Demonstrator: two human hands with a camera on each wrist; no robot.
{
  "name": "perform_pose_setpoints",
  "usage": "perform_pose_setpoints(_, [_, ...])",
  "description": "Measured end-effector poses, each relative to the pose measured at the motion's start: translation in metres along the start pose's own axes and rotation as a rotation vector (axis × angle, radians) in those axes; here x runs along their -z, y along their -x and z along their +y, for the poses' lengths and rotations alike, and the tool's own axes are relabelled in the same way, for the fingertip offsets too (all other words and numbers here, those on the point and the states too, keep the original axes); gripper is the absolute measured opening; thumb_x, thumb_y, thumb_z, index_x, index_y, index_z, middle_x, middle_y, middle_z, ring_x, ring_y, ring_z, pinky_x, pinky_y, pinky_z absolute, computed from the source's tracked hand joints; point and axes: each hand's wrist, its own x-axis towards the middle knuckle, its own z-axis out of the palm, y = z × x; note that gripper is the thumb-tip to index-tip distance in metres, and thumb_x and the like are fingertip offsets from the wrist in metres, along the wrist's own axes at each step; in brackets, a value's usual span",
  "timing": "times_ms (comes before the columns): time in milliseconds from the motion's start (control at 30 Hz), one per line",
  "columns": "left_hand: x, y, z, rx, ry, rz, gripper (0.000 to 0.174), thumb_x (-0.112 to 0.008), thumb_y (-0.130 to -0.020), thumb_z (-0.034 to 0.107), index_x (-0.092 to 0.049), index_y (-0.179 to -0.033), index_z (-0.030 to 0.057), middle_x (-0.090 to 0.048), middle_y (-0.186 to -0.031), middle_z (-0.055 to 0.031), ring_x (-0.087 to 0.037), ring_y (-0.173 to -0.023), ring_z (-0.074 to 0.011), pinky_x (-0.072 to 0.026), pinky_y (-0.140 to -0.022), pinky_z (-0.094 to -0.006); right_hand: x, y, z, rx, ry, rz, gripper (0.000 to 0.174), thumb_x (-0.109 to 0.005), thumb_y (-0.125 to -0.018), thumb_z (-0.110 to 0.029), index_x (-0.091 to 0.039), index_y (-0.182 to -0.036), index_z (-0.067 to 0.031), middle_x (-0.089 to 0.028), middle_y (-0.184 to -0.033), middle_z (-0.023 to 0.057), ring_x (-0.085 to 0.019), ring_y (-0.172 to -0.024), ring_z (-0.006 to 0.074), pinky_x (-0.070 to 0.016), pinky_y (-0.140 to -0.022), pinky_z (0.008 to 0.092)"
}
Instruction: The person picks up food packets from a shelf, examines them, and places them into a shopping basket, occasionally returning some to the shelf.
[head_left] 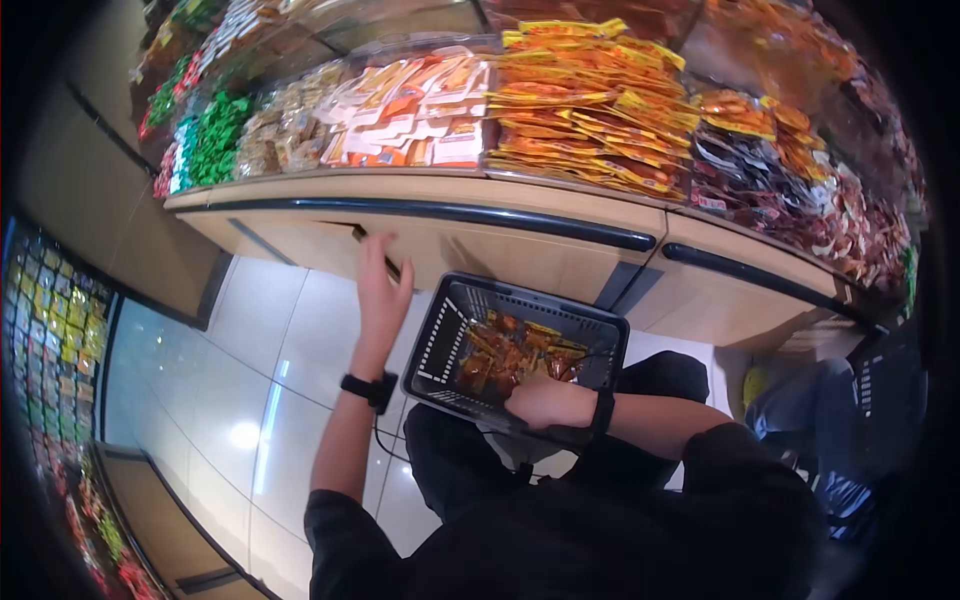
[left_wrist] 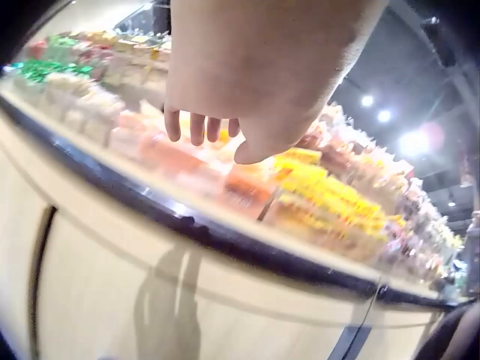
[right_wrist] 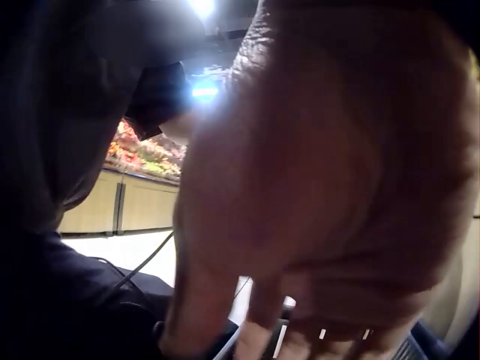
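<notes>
My left hand (head_left: 380, 300) is raised in front of the wooden cabinet, left of the basket, fingers apart and nothing in them. In the left wrist view the same hand (left_wrist: 240, 97) has its fingers pointing down before the blurred shelf of packets. A dark basket (head_left: 521, 287) holds several orange-brown packets (head_left: 500, 350). My right hand (head_left: 550, 402) reaches over the basket's near edge onto those packets; its fingertips are hidden. The right wrist view shows this hand (right_wrist: 300, 195) close up and dark, fingertips cut off, so a grip cannot be made out.
Shelf bins hold white-orange packets (head_left: 410, 110), yellow packets (head_left: 590, 110) and green ones (head_left: 218, 138). A black rail (head_left: 430, 209) runs along the cabinet front. Another person's jeans (head_left: 800, 400) are at the right. Below is a tiled floor (head_left: 270, 350), and a thin cable (right_wrist: 146, 259) hangs near my leg.
</notes>
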Motion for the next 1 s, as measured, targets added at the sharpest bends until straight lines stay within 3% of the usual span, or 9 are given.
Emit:
perform_pose_setpoints(67, [0.008,-0.073,0.045,-0.138,0.016,0.057,0.040,-0.070,-0.088,0.003,-0.057,-0.126,-0.0012,-0.062,-0.124,-0.0206,-0.059,-0.118,-0.0378,-0.0462,-0.102,-0.0422,0.012,-0.006,0.005,0.194,-0.462,-0.175,0.021,-0.069,-0.077,-0.016,-0.077,-0.093,-0.0040,-0.075,-0.097,0.0175,-0.072,-0.097,0.0348,-0.0561,-0.081,0.0498])
perform_pose_setpoints(200, [0.002,-0.183,0.113,-0.448,-0.026,0.064,0.046,-0.076,-0.086,0.007,-0.059,-0.129,0.0001,-0.065,-0.123,-0.0189,-0.060,-0.119,-0.0352,-0.0462,-0.103,-0.0419,-0.002,-0.028,0.003,0.071,-0.221,0.145,0.021,-0.071,-0.076,-0.011,-0.077,-0.094,-0.0021,-0.075,-0.092,0.0193,-0.073,-0.090,0.0392,-0.0583,-0.080,0.0488])
perform_pose_setpoints(300, [-0.031,-0.241,0.123,-0.606,-0.088,0.046,0.041,-0.078,-0.085,0.012,-0.063,-0.122,0.0033,-0.067,-0.118,-0.0163,-0.059,-0.117,-0.0360,-0.0462,-0.102,-0.0436,0.012,-0.036,0.003,0.029,-0.312,0.075,0.020,-0.069,-0.076,-0.012,-0.077,-0.092,-0.0025,-0.075,-0.093,0.0195,-0.074,-0.094,0.0373,-0.0591,-0.077,0.0465])
perform_pose_setpoints(367, [-0.049,-0.267,0.120,-0.621,-0.245,-0.198,0.035,-0.080,-0.083,0.014,-0.065,-0.115,0.0053,-0.068,-0.115,-0.0131,-0.060,-0.109,-0.0360,-0.0476,-0.096,-0.0442,-0.001,-0.047,0.007,0.046,-0.311,0.019,0.022,-0.068,-0.073,-0.012,-0.077,-0.090,-0.0026,-0.076,-0.093,0.0189,-0.075,-0.093,0.0356,-0.0592,-0.077,0.0460])
perform_pose_setpoints(500, [-0.070,-0.292,0.112,-0.750,-0.183,-0.309,0.020,-0.079,-0.082,0.012,-0.069,-0.097,0.0016,-0.070,-0.094,-0.0120,-0.061,-0.093,-0.0350,-0.0483,-0.087,-0.0451,-0.010,-0.048,0.010,0.111,-0.207,0.095,0.020,-0.070,-0.073,-0.015,-0.072,-0.089,-0.0033,-0.073,-0.088,0.0183,-0.073,-0.088,0.0376,-0.0582,-0.076,0.0492])
perform_pose_setpoints(533, [-0.068,-0.284,0.128,-0.720,-0.134,-0.281,0.007,-0.073,-0.082,0.004,-0.069,-0.085,-0.0010,-0.067,-0.083,-0.0142,-0.061,-0.090,-0.0337,-0.0503,-0.084,-0.0442,-0.015,-0.051,0.008,0.132,-0.273,0.157,0.018,-0.070,-0.072,-0.014,-0.073,-0.086,-0.0019,-0.074,-0.086,0.0183,-0.074,-0.083,0.0372,-0.0585,-0.071,0.0491])
perform_pose_setpoints(733, [-0.073,-0.293,0.131,-0.739,-0.112,-0.349,0.006,-0.073,-0.081,0.007,-0.073,-0.081,0.0003,-0.067,-0.079,-0.0158,-0.063,-0.085,-0.0359,-0.0519,-0.078,-0.0457,-0.015,-0.052,0.013,0.176,-0.333,0.262,0.017,-0.068,-0.075,-0.013,-0.075,-0.085,-0.0022,-0.074,-0.083,0.0186,-0.074,-0.078,0.0371,-0.0585,-0.067,0.0489])
perform_pose_setpoints(800, [-0.074,-0.293,0.135,-0.729,-0.132,-0.367,0.006,-0.073,-0.080,0.007,-0.074,-0.081,0.0011,-0.067,-0.080,-0.0165,-0.063,-0.085,-0.0362,-0.0522,-0.077,-0.0462,-0.007,-0.052,0.011,0.117,-0.254,0.117,0.022,-0.071,-0.074,-0.015,-0.071,-0.092,-0.0038,-0.073,-0.091,0.0175,-0.073,-0.085,0.0373,-0.0575,-0.074,0.0486])
perform_pose_setpoints(1000, [-0.080,-0.289,0.138,-0.774,-0.212,-0.406,0.010,-0.070,-0.079,0.005,-0.074,-0.087,0.0024,-0.068,-0.081,-0.0201,-0.067,-0.080,-0.0390,-0.0534,-0.072,-0.0470,-0.008,-0.065,0.004,0.112,-0.305,0.124,0.019,-0.070,-0.077,-0.015,-0.073,-0.093,-0.0051,-0.074,-0.092,0.0167,-0.074,-0.087,0.0361,-0.0582,-0.072,0.0474])
